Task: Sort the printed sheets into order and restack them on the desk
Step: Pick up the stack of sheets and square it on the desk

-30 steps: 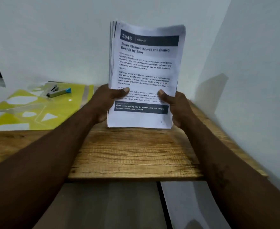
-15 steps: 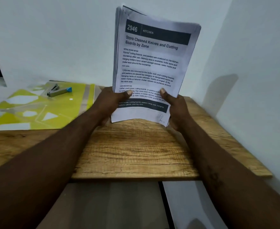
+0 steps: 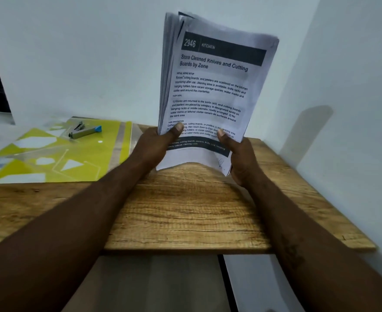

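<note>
A stack of printed sheets stands upright above the wooden desk, tilted slightly to the right. Its front page is headed "2946 KITCHEN". My left hand grips the stack's lower left edge, thumb on the front page. My right hand grips the lower right corner, thumb also on the front. The bottom edge of the sheets bows upward between my hands, just above the desk surface. The top edges of the sheets fan apart a little.
A yellow plastic folder lies on the desk at the left, with a small grey stapler with a blue tip on it. White walls close in behind and to the right. The desk's front edge runs below my forearms.
The stack has risen off the desk and tilted to the right. Its bottom edge, earlier flat, now bows upward between my hands. Both hands keep their grip.
</note>
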The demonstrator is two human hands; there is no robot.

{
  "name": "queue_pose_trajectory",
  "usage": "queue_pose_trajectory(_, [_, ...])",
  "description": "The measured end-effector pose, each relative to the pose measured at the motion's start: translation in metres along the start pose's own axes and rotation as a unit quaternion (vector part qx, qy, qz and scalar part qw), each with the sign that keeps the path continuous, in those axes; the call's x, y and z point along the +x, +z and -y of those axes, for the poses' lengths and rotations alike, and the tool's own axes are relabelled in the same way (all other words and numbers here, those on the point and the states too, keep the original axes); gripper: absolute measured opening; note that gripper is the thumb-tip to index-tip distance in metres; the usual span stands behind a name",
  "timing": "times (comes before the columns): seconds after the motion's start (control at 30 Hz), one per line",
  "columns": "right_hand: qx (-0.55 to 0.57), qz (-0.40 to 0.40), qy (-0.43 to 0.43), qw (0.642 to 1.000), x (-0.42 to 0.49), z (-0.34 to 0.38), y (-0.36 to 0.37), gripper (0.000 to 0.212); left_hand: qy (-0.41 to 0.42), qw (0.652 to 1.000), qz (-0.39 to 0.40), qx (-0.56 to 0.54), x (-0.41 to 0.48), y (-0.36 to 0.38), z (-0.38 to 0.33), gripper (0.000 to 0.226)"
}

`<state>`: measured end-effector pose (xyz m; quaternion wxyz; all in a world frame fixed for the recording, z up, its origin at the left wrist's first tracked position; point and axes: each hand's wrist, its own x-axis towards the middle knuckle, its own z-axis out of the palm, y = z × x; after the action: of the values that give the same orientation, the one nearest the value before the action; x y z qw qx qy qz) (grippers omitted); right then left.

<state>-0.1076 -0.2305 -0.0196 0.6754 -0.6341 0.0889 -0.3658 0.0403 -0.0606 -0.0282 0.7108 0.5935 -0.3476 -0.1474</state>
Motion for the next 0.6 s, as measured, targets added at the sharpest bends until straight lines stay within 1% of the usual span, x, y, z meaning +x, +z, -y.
queue_pose_trajectory(0.07, [-0.009,0.000,0.003,1.000,-0.0023,0.0022,0.0012,0.025,-0.005,1.000,0.017,-0.013,0.0012,-0.0018,0.0002,0.064])
queue_pose_trajectory(0.13, [-0.005,-0.006,0.005,1.000,-0.0024,0.0030,0.0007,0.031,-0.002,0.999,0.022,-0.037,0.0044,-0.0039,-0.0003,0.054])
queue_pose_trajectory(0.2, [0.007,-0.016,0.003,1.000,-0.0006,0.0027,0.0003,0.026,0.001,0.999,0.004,-0.052,0.0073,-0.0034,0.0005,0.046])
queue_pose_trajectory(0.27, [0.016,-0.029,0.008,0.999,-0.0009,0.0011,0.0018,0.021,-0.007,0.998,-0.014,-0.059,0.0084,-0.0012,0.0045,0.051])
queue_pose_trajectory(0.4, [0.039,-0.030,0.021,0.999,-0.0022,-0.0012,0.0046,0.034,-0.020,0.997,-0.023,-0.074,0.0080,0.0015,0.0054,0.051])
queue_pose_trajectory(0.5, [0.038,-0.035,0.038,0.998,0.0004,-0.0024,0.0021,0.032,-0.034,0.995,-0.024,-0.089,0.0054,0.0012,0.0034,0.066])
queue_pose_trajectory(0.53, [0.033,-0.031,0.040,0.998,0.0008,-0.0036,0.0013,0.029,-0.036,0.995,-0.021,-0.093,0.0050,0.0014,0.0031,0.064])
queue_pose_trajectory(0.6, [0.022,-0.023,0.041,0.999,0.0003,-0.0053,0.0010,0.023,-0.038,0.994,-0.016,-0.103,0.0037,0.0024,0.0018,0.052])
